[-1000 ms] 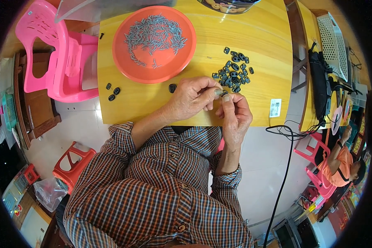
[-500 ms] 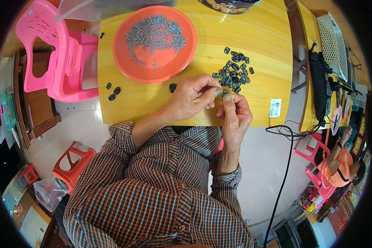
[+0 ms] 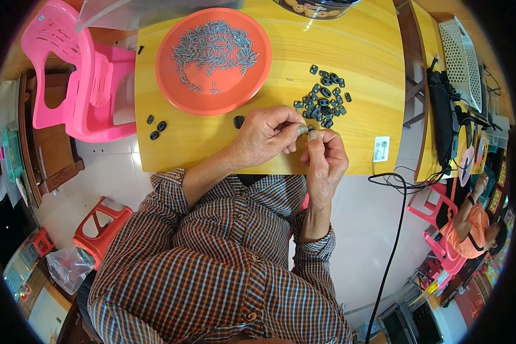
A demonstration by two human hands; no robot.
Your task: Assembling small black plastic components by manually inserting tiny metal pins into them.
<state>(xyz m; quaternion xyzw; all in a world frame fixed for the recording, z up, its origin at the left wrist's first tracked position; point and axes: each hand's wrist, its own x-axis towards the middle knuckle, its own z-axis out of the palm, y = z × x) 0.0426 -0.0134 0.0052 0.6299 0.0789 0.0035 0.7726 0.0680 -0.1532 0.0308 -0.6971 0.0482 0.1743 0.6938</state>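
Both hands pinch one small black piece together: left hand, right hand. Four finished-looking pieces lie aside, probably; pile remains.

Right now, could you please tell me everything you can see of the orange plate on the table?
The orange plate is round and shallow, with a smooth raised rim; it looks like plastic. It sits flat on the yellow wooden table, toward the far left part, close to the pink chair. A loose heap of small grey metal pins lies spread across its upper half, while the lower half is bare. Neither hand touches it; a single small black piece lies on the table just beyond its near rim.
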